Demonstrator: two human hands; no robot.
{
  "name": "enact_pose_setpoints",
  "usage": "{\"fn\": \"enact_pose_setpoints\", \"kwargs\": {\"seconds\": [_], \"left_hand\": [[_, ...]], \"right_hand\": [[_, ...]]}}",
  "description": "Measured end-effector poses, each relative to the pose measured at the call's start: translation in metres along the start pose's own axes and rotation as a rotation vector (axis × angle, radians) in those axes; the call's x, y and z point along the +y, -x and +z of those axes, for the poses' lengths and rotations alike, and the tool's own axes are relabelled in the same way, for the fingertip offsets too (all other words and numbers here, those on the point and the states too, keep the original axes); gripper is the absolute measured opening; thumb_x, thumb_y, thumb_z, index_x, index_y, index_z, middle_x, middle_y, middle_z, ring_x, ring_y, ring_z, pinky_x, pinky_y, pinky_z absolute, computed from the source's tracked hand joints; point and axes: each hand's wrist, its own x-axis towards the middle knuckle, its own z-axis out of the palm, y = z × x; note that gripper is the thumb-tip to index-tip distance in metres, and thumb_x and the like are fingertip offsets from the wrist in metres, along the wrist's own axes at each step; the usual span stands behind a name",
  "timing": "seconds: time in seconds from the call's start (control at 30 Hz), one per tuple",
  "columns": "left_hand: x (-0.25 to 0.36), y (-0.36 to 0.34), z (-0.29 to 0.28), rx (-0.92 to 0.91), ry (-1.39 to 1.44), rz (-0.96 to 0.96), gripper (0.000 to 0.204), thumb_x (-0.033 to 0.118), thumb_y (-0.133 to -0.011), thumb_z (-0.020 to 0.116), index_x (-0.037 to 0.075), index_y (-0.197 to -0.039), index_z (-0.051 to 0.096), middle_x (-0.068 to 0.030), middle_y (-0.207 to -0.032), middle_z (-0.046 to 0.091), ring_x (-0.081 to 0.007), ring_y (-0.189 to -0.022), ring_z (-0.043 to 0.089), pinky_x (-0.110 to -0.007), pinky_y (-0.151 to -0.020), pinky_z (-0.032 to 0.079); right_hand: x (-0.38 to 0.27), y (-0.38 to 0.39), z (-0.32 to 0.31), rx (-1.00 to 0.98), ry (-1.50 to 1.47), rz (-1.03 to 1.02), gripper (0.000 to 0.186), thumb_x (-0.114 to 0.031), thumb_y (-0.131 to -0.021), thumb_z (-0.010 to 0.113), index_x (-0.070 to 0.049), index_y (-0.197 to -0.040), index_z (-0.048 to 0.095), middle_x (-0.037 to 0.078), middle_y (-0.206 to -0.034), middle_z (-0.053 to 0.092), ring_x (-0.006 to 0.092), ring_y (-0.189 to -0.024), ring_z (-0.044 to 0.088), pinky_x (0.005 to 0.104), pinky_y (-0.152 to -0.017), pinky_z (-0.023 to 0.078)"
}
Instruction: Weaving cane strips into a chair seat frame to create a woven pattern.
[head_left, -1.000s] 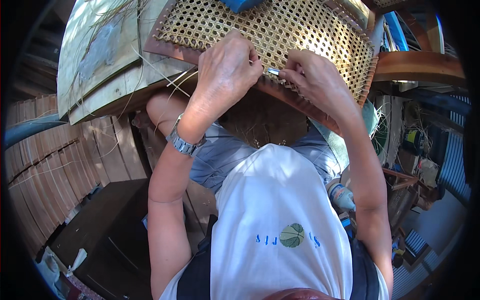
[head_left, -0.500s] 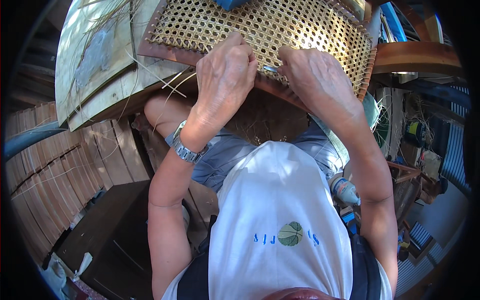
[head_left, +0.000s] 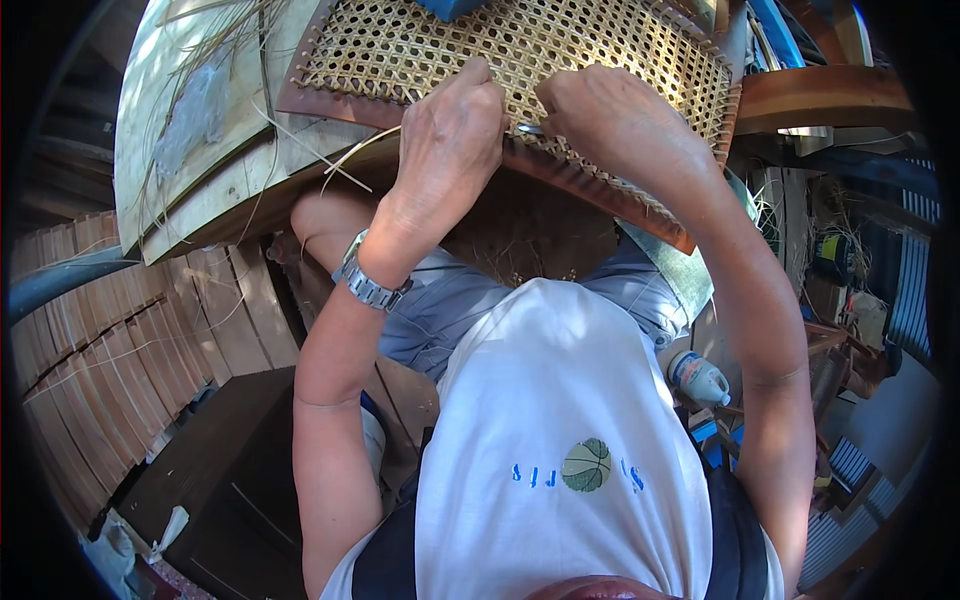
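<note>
A woven cane panel [head_left: 390,55] in a reddish-brown wooden frame [head_left: 345,106] lies before me, its strands looped along the edges. My left hand [head_left: 452,150] is closed, fingertips pinched down against the weave near the frame's front edge. Whatever they pinch is hidden behind the knuckles. Just to the right, my right hand [head_left: 618,118] is curled over the panel with its fingers closed. A thin shiny metal tool [head_left: 530,129] juts from under it toward the left hand; the rest of the tool is covered. Pale loose cane strands [head_left: 350,160] stick out left of my left wrist.
A worn wooden board [head_left: 150,130] at the left carries cane strands and a crumpled clear plastic bag [head_left: 195,110]. Something blue [head_left: 445,8] rests on the panel's far edge. A white bottle [head_left: 698,379] is beside my right side. A dark box [head_left: 225,470] stands lower left.
My right hand has shifted slightly up and left, and its elbow has swung outward. The frame's near right corner shows more now. My left hand stays almost in place, still pinched.
</note>
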Motion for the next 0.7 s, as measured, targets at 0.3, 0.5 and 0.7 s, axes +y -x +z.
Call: {"fn": "enact_pose_setpoints", "kwargs": {"seconds": [0.3,0.5,0.7], "left_hand": [[0.000,-0.010,-0.003,-0.072,-0.079,-0.073,0.021,0.003,-0.074,0.072,0.002,-0.078,0.052,-0.0168,-0.081,0.056,-0.0396,-0.068,0.059,-0.050,-0.058,0.045],[-0.003,-0.010,-0.006,-0.118,-0.056,-0.142,0.017,0.008,-0.074,0.073,0.002,-0.078,0.057,-0.0173,-0.084,0.060,-0.0405,-0.075,0.061,-0.052,-0.064,0.048],[-0.006,-0.023,-0.015,-0.252,-0.051,-0.215,0.013,0.008,-0.074,0.071,0.001,-0.075,0.060,-0.0195,-0.083,0.062,-0.0401,-0.082,0.063,-0.051,-0.069,0.049]], "right_hand": [[-0.002,-0.019,-0.001,0.224,0.095,-0.193,0.023,-0.021,-0.083,0.067,0.000,-0.092,0.071,0.017,-0.097,0.072,0.0336,-0.095,0.071,0.0446,-0.081,0.056],[0.015,-0.015,0.003,0.005,-0.129,-0.072,0.026,-0.028,-0.090,0.067,-0.003,-0.094,0.068,0.020,-0.081,0.068,0.0381,-0.087,0.067,0.0491,-0.080,0.049],[0.014,-0.011,0.020,0.198,-0.051,-0.116,0.028,-0.030,-0.091,0.066,-0.002,-0.094,0.069,0.022,-0.084,0.069,0.0400,-0.087,0.067,0.0499,-0.081,0.050]]}}
